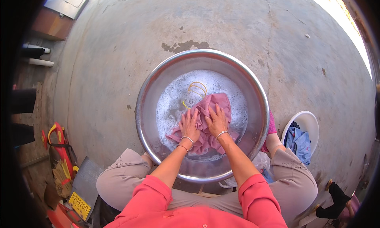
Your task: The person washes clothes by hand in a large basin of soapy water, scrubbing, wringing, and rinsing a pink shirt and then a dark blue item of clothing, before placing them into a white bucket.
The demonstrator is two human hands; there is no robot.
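A wide stainless steel basin [262, 109] of foamy water [175, 88] stands on the floor between my bent legs. In it lies a wet, crumpled pink garment [221, 99], partly under the suds. My left hand [189, 128] rests flat on the cloth's left side with its fingers extended. To its right, my right hand [217, 121] presses palm down on the same cloth, fingers spread. Thin orange curved lines [197, 87] and a short yellow strip [185, 105] show in the foam beyond the cloth; what they belong to is hidden.
A white tub [313, 130] holding blue clothing [298, 144] sits to the right. A white plastic bag [261, 161] lies beside my right leg. Left are a red and yellow toy [61, 147] and a yellow plate [79, 205] bearing writing. Grey concrete floor [118, 49] surrounds the basin.
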